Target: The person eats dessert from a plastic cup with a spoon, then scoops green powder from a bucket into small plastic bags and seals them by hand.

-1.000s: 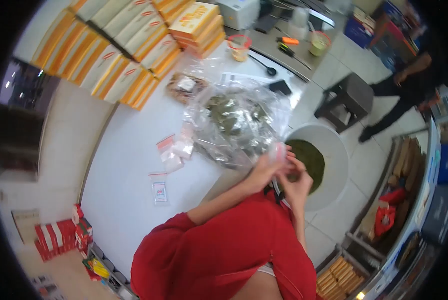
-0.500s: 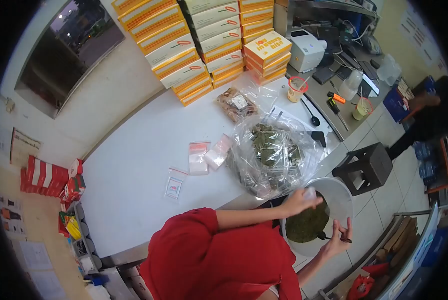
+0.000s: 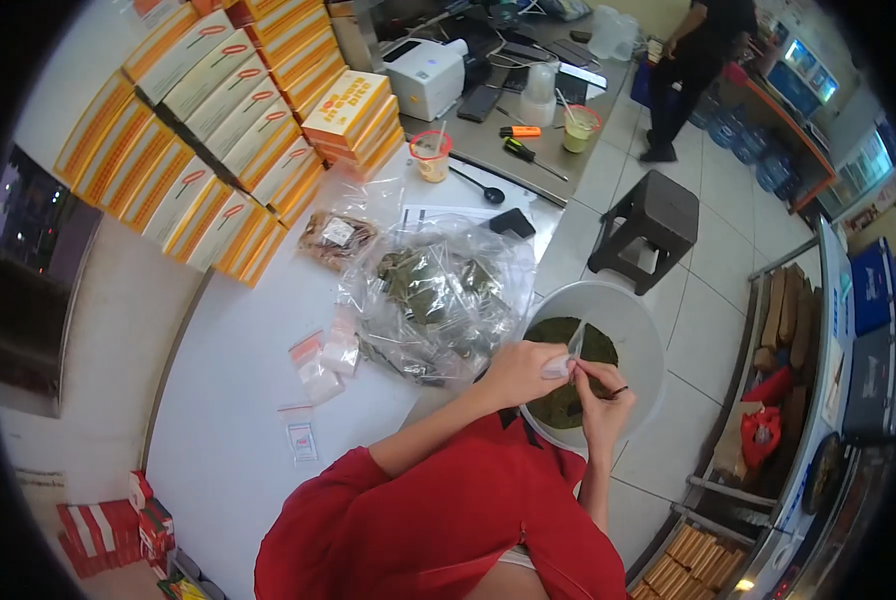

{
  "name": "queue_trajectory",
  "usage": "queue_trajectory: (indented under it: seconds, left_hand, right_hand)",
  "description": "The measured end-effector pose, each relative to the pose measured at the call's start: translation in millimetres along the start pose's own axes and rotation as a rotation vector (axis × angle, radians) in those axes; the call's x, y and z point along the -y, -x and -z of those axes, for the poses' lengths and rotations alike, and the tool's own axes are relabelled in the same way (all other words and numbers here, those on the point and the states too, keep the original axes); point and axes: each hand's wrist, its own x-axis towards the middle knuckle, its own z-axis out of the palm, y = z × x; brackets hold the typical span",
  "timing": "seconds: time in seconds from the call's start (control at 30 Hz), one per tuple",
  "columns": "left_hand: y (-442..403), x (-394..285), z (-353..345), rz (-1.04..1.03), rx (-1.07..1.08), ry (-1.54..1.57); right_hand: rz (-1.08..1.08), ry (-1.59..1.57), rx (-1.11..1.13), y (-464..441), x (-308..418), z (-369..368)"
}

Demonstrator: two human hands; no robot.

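My left hand (image 3: 520,372) is closed around a small clear plastic bag (image 3: 558,368), held above a white tub (image 3: 650,368). The fingertips of my right hand (image 3: 602,398) pinch together at the bag's edge, so both hands meet on it. Inside the tub lies dark green ground material (image 3: 600,346). A large clear bag (image 3: 438,290) of green-filled packets rests on the table beside the tub. Small zip bags (image 3: 314,370) lie left of it, near a labelled sachet (image 3: 302,438). Fingers hide part of the held bag, and its contents cannot be made out.
Yellow and white boxes (image 3: 208,130) are stacked at the back of the white table (image 3: 238,400). A packet of brown pieces (image 3: 334,238), a cup (image 3: 430,156) and a black spoon (image 3: 480,184) lie nearby. A dark stool (image 3: 652,226) stands beyond the tub; another person (image 3: 698,60) stands farther off.
My right hand has moved up and left from the black spoon at the tub to the small bag, and its fingers now pinch. The view has turned right.
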Motion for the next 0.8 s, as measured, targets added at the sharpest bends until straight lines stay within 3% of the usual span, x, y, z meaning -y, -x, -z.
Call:
queue_trajectory:
  seconds: [0.07, 0.1, 0.13, 0.17, 0.23, 0.3, 0.33, 0.4, 0.47, 0.53, 0.6, 0.67, 0.73, 0.77, 0.8]
  left_hand:
    - [2.8, 4.3, -5.9, -0.102, 0.015, -0.104]
    - [1.6, 2.4, -9.8, -0.107, 0.025, -0.099]
    - [-0.8, -1.9, -15.1, -0.007, -0.035, 0.016]
    - [-2.2, -5.7, -18.4, 0.094, -0.093, 0.128]
    - [-5.8, -11.9, -20.9, 0.040, -0.155, 0.155]
    - [-4.6, -19.4, -23.2, -0.118, -0.282, 0.153]
    - [-2.4, -15.4, -24.7, -0.104, -0.249, 0.165]
    - [8.5, -1.6, -27.9, -0.328, -0.184, 0.007]
    - [12.7, 6.2, -25.7, 0.091, 0.003, 0.417]
    - [-4.2, 22.6, -11.1, 0.584, 0.250, 1.114]
    - [-19.2, 21.1, -2.1, 0.626, 0.288, 1.037]
    - [-31.5, 29.9, 4.1, 0.661, 0.317, 0.953]
    - [-39.9, 47.5, 6.8, 0.528, 0.030, 0.594]
    - [-44.1, 45.9, 14.0, 0.533, 0.034, 0.594]
    - [-49.4, 40.5, 24.3, 0.582, 0.169, 0.670]
  right_hand:
    - [0.167, 0.204, -0.276, -3.6, -4.0, -2.7]
    - [0.004, 0.219, -0.332, -9.0, -1.2, -0.2]
    - [-0.003, 0.226, -0.341, -9.4, -5.4, -2.3]
    - [0.149, 0.297, -0.436, -7.5, -13.3, -8.7]
    - [0.397, 0.387, -0.544, -3.9, -16.1, -16.5]
    - [0.321, 0.292, -0.437, -6.6, -6.1, -15.0]
    - [0.244, 0.184, -0.328, -6.5, -0.1, -12.6]
    - [0.065, 0.037, -0.371, -7.5, 10.9, -5.9]
    - [-0.067, -0.112, -0.430, -3.2, 10.0, 9.5]
    - [0.300, 0.335, -0.239, 3.4, 5.0, 26.6]
    - [0.442, 0.337, -0.090, 12.1, 4.4, 31.3]
    - [0.538, 0.386, -0.081, 19.4, 3.2, 35.0]
    - [0.559, 0.376, -0.145, 19.9, -6.3, 44.0]
    - [0.586, 0.359, -0.213, 19.3, -10.6, 48.0]
    - [0.578, 0.359, -0.216, 18.2, -10.0, 50.2]
